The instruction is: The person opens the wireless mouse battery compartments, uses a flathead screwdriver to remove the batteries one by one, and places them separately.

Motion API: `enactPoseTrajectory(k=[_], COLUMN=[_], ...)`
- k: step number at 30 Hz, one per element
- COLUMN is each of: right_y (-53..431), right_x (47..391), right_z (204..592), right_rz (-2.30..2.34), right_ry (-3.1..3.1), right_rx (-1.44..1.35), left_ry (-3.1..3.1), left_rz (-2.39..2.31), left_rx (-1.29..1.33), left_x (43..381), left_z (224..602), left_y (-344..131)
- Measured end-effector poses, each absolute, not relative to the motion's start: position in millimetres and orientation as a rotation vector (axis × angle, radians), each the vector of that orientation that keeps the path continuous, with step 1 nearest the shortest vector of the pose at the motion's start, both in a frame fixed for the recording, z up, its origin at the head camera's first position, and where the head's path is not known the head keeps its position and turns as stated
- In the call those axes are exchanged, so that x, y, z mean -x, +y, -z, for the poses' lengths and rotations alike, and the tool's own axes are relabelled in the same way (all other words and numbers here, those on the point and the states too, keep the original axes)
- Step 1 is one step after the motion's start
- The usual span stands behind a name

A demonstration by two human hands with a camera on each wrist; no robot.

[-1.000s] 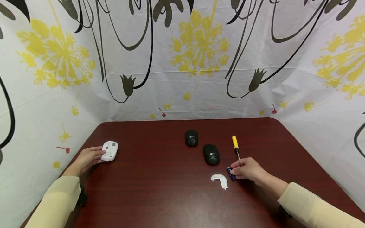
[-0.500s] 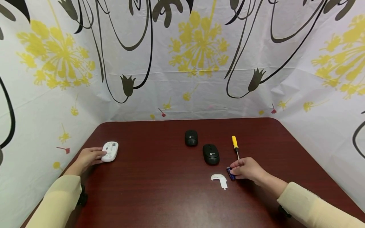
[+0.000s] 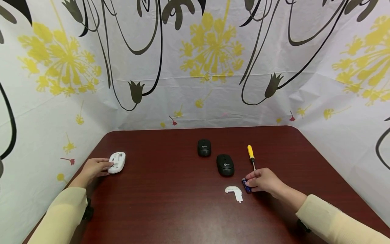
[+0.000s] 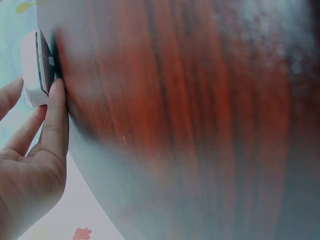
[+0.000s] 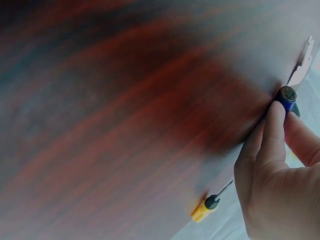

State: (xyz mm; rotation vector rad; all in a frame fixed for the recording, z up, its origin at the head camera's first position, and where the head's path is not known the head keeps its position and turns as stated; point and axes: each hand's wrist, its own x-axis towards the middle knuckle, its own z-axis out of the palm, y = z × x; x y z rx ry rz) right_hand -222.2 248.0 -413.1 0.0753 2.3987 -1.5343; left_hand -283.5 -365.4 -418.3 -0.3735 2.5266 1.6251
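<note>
My left hand (image 3: 95, 170) pinches a white computer mouse (image 3: 117, 162) by its near left side, close over the table's left part; its underside with printed labels faces up. In the left wrist view the mouse (image 4: 37, 70) shows edge-on between thumb and fingers. On the right, my right hand (image 3: 264, 180) pinches a blue battery (image 3: 246, 185) between thumb and fingers. The right wrist view shows one end of that battery (image 5: 287, 95) past the fingertips. Left of the battery lies a white, curved mouse cover (image 3: 235, 193) with a tab.
Two black mice lie near the middle, one farther back (image 3: 204, 147) and one nearer (image 3: 225, 165). A screwdriver (image 3: 251, 152) with a yellow handle lies just beyond my right hand. A floral white cloth (image 3: 182, 95) hangs behind the dark red table (image 3: 158, 203).
Hardly anything differs. Both hands keep their grip on the white mouse and the battery in the same places; the view shifts very slightly.
</note>
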Motion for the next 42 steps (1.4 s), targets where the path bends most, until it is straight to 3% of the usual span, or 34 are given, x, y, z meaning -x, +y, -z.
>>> enactPoseTrajectory(k=[27,36,42], right_y=[253.6,259.2,264.0], right_x=[225.5,234.2,237.3], right_z=[400.6,390.4,389.8], right_rz=[1.572,1.561,1.565], right_ry=[2.392,2.405,2.419], right_rx=[-0.043,-0.044,-0.016], left_ry=[2.576,2.701,2.836], left_rz=[-1.584,-1.554,-1.642], left_rx=[0.291,0.274,0.127], left_x=[282.3,278.3,276.9], left_z=[410.3,392.7,375.7], left_y=[-371.8,-365.1,-344.5])
